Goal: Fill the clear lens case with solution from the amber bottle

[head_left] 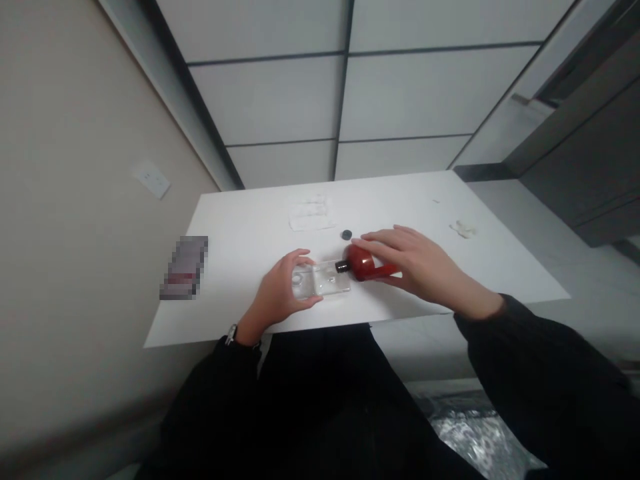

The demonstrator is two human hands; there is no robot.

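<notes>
In the head view, your left hand (277, 293) pinched the clear container (331, 283) between thumb and fingers on the white table (240, 247). Your right hand (411, 259) gripped the red vessel (361, 261), probably a bottle, tipped sideways, its black neck (343, 267) at the container's right end. A dark cap (347, 235) lay nearby.

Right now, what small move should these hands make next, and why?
Perhaps the right hand could ease the red object slightly left, bringing its black end further over the clear container. In this view, that end overlaps only the container's right part, while the left hand holds the container around its left end.
</notes>
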